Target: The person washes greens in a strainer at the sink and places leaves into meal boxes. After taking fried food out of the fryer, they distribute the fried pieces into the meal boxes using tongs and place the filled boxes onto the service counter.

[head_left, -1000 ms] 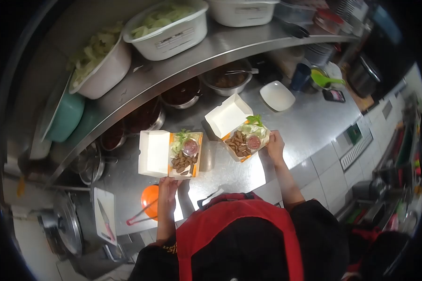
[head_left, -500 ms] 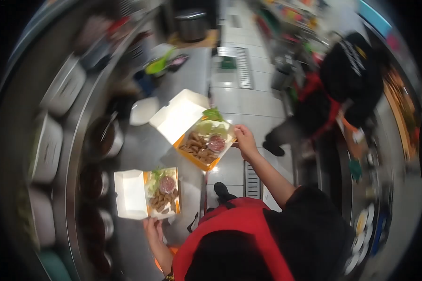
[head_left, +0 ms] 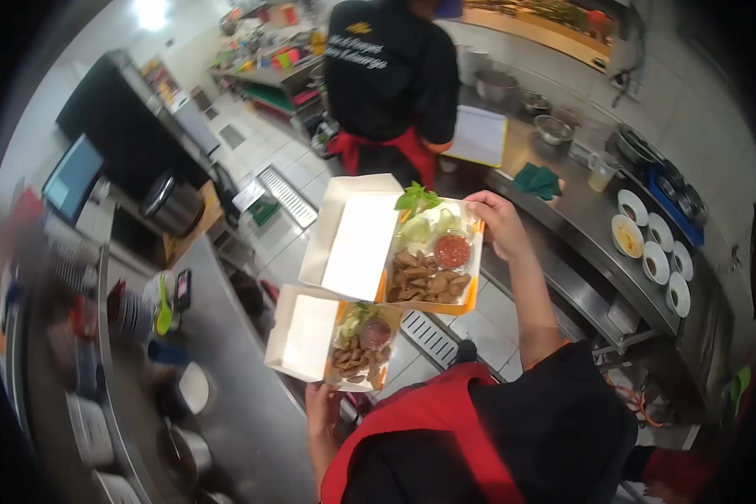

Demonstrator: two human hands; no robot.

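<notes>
My right hand (head_left: 497,223) grips the right edge of an open takeaway box (head_left: 354,239) whose white lid is folded back to the left. Inside it lie brown fried pieces (head_left: 424,281), a small tub of red sauce (head_left: 452,250), pale green slices (head_left: 428,227) and a leafy sprig (head_left: 416,198). Below and to the left, my left hand (head_left: 322,407) holds a second open takeaway box (head_left: 301,338) by its lower edge. That one has similar brown pieces (head_left: 357,359) and a sauce tub (head_left: 375,333). The boxes overlap in view; the fingers are partly hidden beneath them.
A co-worker in a dark shirt (head_left: 391,71) stands ahead, back turned, at a steel counter (head_left: 580,210). White bowls (head_left: 658,262), a green cloth (head_left: 538,181) and a clipboard (head_left: 479,134) are on it. A steel worktop (head_left: 244,378) runs along my left.
The view has swung to the right. Both boxes are now off the left worktop's side and close together in front of me, over the aisle. Both hands still hold them.
</notes>
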